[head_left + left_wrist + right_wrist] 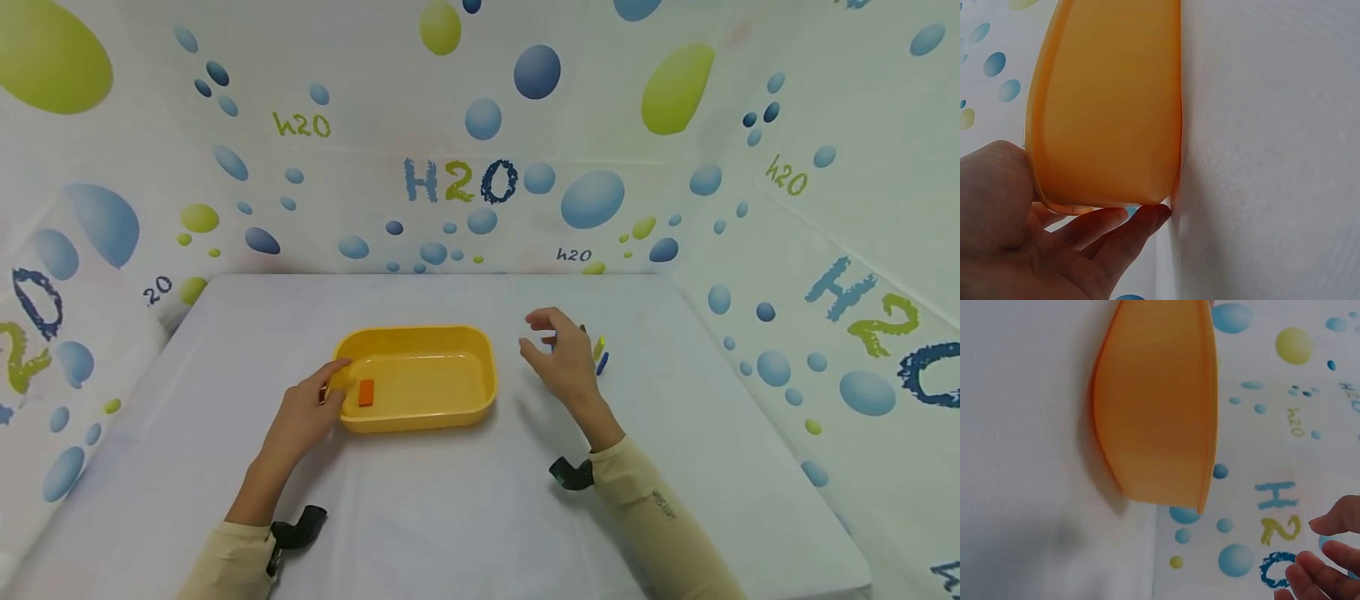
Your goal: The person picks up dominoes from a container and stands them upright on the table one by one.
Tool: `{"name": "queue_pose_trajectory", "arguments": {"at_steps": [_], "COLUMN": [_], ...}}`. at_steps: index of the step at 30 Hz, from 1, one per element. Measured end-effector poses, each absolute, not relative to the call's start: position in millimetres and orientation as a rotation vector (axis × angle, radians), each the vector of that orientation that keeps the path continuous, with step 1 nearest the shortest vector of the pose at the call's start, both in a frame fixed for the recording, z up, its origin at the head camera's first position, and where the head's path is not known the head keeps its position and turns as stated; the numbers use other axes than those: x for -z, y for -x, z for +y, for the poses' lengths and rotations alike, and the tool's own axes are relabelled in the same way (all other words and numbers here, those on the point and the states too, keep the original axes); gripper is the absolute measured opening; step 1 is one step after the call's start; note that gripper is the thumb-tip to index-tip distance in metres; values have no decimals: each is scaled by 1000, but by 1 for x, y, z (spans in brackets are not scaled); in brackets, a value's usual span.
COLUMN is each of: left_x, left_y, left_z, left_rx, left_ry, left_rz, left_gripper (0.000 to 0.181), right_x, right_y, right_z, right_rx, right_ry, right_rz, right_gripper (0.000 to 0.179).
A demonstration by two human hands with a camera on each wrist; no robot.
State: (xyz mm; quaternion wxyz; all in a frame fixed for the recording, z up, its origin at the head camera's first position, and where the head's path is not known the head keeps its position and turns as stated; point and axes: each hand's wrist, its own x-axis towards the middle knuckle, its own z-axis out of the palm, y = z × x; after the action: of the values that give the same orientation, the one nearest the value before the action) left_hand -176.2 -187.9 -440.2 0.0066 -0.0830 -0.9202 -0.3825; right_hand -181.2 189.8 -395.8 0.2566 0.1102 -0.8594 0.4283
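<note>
A yellow plastic tray (420,422) sits on the white table, with one small orange block (366,392) lying inside near its left end. My left hand (303,410) grips the tray's left end; in the left wrist view the thumb lies at the rim and the fingers (1116,240) reach along the outside of the end wall. To the right of the tray, my right hand (562,358) hovers above the table, fingers bent and thumb apart, with nothing visible between them. Beside and partly behind it lie a yellow piece (599,348) and a blue piece (602,363); others are mostly hidden.
The white-covered table (450,517) has its far edge against a backdrop (360,75) printed with coloured drops and lettering. More of this backdrop rises at the left and right sides. A dark camera mount (300,527) sticks out from each wrist.
</note>
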Motion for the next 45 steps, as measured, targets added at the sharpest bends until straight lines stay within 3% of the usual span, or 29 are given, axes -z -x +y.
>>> {"name": "queue_pose_trajectory", "arguments": {"at_steps": [45], "left_x": [439], "left_y": [176], "left_z": [-186], "left_rx": [1175], "left_ry": [262], "left_rz": [-2869], "left_gripper": [49], "right_x": [421], "right_y": [194], "right_z": [42], "right_rx": [-1151], "right_ry": [-670], "right_rz": [-2687], "right_gripper": [33]}}
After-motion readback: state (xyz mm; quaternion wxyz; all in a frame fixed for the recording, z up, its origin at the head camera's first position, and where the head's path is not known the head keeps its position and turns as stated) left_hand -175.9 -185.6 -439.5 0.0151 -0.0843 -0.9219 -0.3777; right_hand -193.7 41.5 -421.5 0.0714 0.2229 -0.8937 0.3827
